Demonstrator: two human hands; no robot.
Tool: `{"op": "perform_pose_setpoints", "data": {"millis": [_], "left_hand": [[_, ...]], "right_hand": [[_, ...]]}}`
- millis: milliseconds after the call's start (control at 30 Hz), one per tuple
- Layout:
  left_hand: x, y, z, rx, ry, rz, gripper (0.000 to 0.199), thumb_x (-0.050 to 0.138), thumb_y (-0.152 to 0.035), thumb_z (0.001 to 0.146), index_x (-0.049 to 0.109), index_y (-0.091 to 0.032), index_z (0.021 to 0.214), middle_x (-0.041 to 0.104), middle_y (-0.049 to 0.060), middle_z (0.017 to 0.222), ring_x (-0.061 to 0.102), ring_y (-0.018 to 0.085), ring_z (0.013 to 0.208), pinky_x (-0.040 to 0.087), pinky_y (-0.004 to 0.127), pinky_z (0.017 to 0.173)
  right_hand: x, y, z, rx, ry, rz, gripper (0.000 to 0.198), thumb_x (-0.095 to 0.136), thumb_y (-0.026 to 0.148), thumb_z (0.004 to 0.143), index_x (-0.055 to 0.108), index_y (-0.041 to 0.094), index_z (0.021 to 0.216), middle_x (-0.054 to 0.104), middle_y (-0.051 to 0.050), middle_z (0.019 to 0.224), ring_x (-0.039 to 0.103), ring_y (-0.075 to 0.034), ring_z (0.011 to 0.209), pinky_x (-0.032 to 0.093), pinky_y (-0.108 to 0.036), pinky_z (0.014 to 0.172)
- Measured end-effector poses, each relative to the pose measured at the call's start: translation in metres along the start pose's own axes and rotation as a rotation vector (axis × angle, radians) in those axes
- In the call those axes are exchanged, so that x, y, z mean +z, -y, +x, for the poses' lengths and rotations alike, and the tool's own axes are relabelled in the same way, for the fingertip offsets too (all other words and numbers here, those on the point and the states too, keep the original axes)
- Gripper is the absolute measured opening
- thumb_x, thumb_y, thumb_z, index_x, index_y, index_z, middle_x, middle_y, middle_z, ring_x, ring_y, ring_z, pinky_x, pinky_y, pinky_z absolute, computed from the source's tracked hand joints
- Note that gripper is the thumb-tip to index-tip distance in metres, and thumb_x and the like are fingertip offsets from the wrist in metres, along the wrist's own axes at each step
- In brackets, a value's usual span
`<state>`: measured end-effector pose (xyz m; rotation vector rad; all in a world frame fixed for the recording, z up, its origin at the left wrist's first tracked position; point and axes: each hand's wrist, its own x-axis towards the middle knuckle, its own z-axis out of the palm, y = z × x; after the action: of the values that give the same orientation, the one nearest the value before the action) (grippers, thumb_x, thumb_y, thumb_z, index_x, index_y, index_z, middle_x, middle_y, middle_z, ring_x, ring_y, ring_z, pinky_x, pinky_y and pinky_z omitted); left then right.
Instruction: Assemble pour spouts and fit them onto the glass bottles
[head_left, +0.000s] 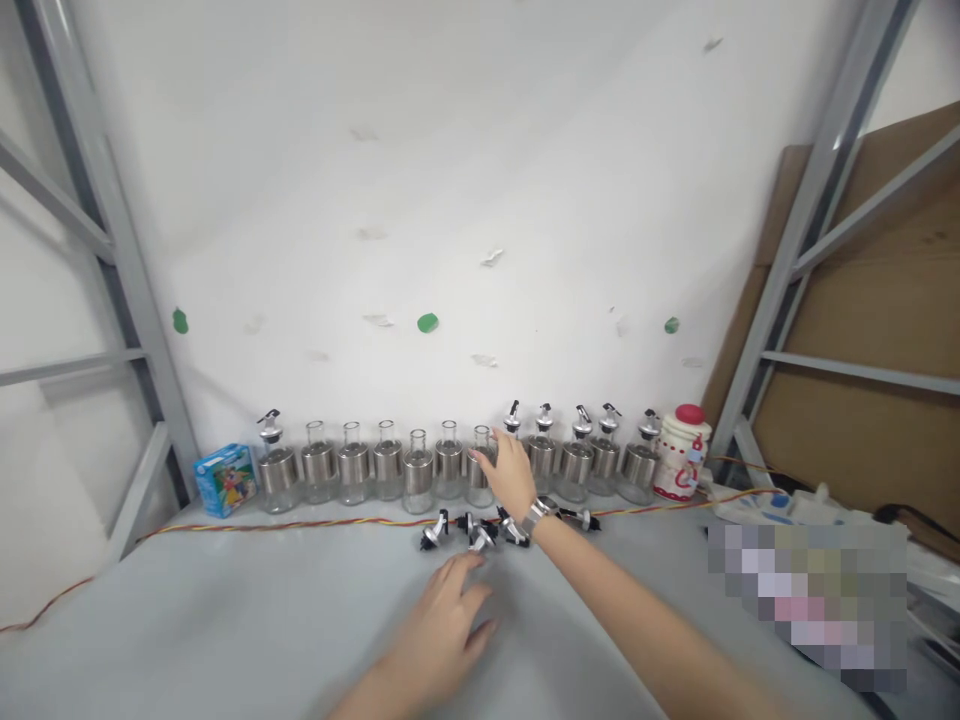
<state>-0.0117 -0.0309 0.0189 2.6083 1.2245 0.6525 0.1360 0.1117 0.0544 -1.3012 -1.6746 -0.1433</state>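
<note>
My right hand reaches to the row of bottles with thumb and index finger apart, beside an uncapped glass bottle with a steel sleeve. Whether it touches the bottle I cannot tell. Behind that hand stands a bottle with a black and silver pourer spout, its body partly hidden. My left hand, slightly blurred, hovers low over the table with fingers spread. Just beyond its fingertips lie several loose pourer spouts; one spout is nearest the fingers. More spouts lie by my right wrist.
Uncapped bottles stand left of centre, bottles with spouts to the right. A blue box and a white-and-red jar flank the row. A twisted wire crosses the grey table. Metal posts rise at the sides.
</note>
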Motion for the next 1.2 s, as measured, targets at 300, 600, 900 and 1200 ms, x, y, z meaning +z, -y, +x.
{"op": "perform_pose_setpoints", "data": {"millis": [300,600,900,1200], "left_hand": [[0.009,0.004,0.002,-0.092,-0.288,-0.076,0.044,0.043,-0.015,0.078,0.038,-0.023,0.121,0.031,0.011,0.131,0.038,0.025,0.117,0.038,0.045,0.092],[-0.001,-0.010,0.010,-0.214,-0.560,-0.569,0.070,0.064,-0.027,0.067,0.026,-0.021,0.125,0.040,0.012,0.125,0.040,0.027,0.114,0.035,0.044,0.094],[0.006,-0.018,0.006,-0.213,-0.236,-0.786,0.044,0.070,-0.021,0.057,0.048,-0.016,0.095,0.060,0.004,0.086,0.057,0.019,0.079,0.044,0.031,0.075],[0.003,-0.014,0.009,-0.202,-0.214,-0.772,0.043,0.068,-0.023,0.061,0.047,-0.017,0.097,0.060,0.004,0.089,0.056,0.018,0.081,0.042,0.031,0.077]], "right_hand": [[-0.004,0.013,0.007,0.007,-0.089,0.099,0.024,0.053,0.036,0.077,0.056,0.015,0.089,0.061,-0.008,0.088,0.052,-0.022,0.090,0.036,-0.036,0.083],[-0.093,0.075,-0.050,-0.254,0.123,0.475,0.018,0.061,0.029,0.074,0.054,0.021,0.089,0.058,-0.004,0.086,0.050,-0.020,0.089,0.036,-0.036,0.086],[-0.096,-0.059,-0.057,0.074,0.311,0.022,0.029,0.048,0.033,0.079,0.057,0.020,0.105,0.057,-0.010,0.097,0.052,-0.024,0.094,0.039,-0.038,0.083],[-0.096,-0.127,-0.062,0.303,0.349,-0.260,0.010,0.062,0.018,0.060,0.065,0.017,0.070,0.060,-0.010,0.077,0.056,-0.027,0.081,0.040,-0.036,0.072]]}}
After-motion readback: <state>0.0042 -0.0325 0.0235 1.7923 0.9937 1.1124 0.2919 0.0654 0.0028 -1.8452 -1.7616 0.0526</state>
